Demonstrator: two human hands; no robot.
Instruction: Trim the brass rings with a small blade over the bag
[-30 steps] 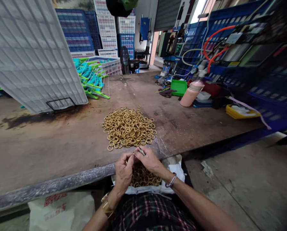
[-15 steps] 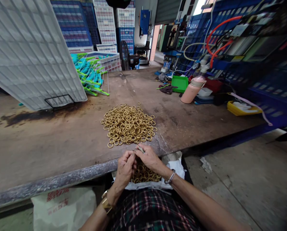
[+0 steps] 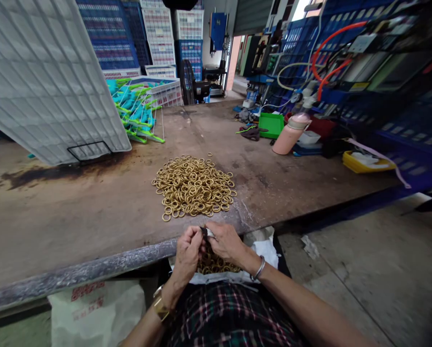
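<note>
Low in the middle of the frame, a dark plaid garment point(image 3: 226, 313) is crossed by thin pink, pale and green lines. The left arm point(image 3: 141, 329) wears a broad, shiny gold-coloured band point(image 3: 161, 308) (watch or bracelet, I cannot tell). The right arm point(image 3: 306, 301), bare-skinned too, carries a slim silver-coloured bangle point(image 3: 260, 268).

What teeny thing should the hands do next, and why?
Maybe the right hand should move its small tool slowly and gently, with the left hand held steady. The tool's dark end seems right beside the left hand's curled fingers, so a quick slip could poke them. I can't see what those fingers might be pinching.
</note>
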